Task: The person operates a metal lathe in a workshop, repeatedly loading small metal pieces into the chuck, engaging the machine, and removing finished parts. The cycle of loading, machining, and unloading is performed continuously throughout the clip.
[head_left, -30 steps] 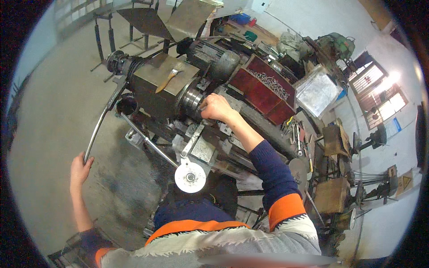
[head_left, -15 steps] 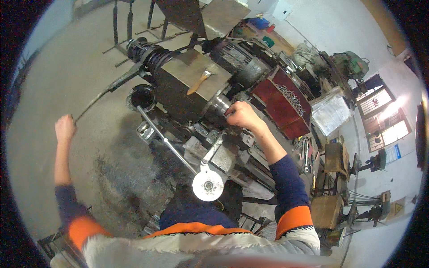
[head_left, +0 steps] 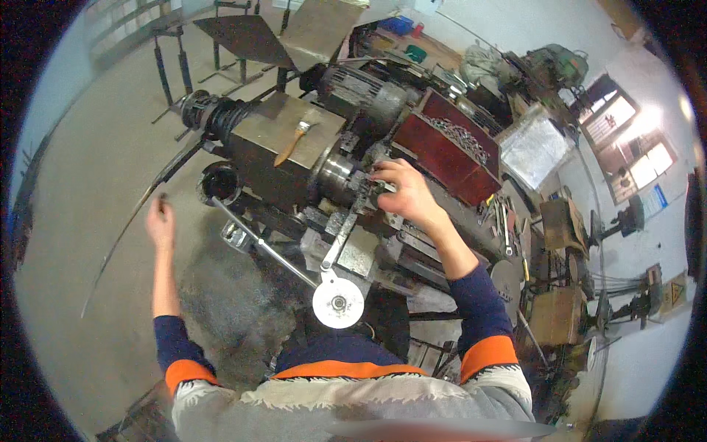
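The long lever (head_left: 168,175) slants out just left of my left hand (head_left: 161,225), its length probably there for leverage, and the paintbrush (head_left: 293,143) lies on the headstock (head_left: 258,121) up and left of my right hand (head_left: 409,197), likely to stay clear of the steel spindle (head_left: 336,174). My right hand is half-spread just right of that spindle, contact unclear; my left is loosely curled, thumb apart, seemingly pinching nothing.

Brush (head_left: 294,144) on housing (head_left: 258,121); motor (head_left: 364,96) behind. Rod (head_left: 180,159) left of housing, chuck (head_left: 336,174) right. Disc (head_left: 338,303) before chuck. Bin (head_left: 434,156) right of motor, metal bits (head_left: 458,138) in bin.
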Tool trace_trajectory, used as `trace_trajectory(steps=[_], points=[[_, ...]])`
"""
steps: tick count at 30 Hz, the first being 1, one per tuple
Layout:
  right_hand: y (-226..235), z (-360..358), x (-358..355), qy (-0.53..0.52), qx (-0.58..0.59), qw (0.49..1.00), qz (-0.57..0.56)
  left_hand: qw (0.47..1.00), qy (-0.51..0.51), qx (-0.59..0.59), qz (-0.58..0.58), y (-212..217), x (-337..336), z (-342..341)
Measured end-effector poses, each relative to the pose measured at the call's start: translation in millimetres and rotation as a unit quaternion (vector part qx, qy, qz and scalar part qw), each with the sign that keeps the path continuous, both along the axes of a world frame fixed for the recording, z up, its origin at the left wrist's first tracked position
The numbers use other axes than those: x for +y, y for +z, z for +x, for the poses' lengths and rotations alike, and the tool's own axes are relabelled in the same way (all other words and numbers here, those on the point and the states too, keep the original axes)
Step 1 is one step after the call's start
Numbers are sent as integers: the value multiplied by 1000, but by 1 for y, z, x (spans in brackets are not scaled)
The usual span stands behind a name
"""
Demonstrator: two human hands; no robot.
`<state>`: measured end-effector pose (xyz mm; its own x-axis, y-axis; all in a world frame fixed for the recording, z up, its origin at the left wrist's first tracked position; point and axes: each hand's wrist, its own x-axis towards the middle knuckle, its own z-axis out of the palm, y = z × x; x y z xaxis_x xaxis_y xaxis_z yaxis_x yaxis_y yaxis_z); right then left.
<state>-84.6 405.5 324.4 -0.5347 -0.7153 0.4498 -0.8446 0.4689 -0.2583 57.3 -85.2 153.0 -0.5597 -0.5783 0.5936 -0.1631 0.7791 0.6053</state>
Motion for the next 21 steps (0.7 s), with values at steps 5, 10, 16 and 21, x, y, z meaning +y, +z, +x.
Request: trace_trajectory(steps=[5, 10, 16, 21], points=[[0, 51, 116, -178, -3, 984, 23, 941, -59, -332, 31, -168, 69, -51], [-20, 118, 231, -368, -128, 921, 14, 837, -142, -486, -207, -139, 45, -70], [-81, 177, 395, -585, -147, 798, 23, 863, -110, -465, -163, -96, 57, -60], [-121, 235, 512, -711, -160, 667, 155, 934, -129, -333, -25, -77, 28, -24]])
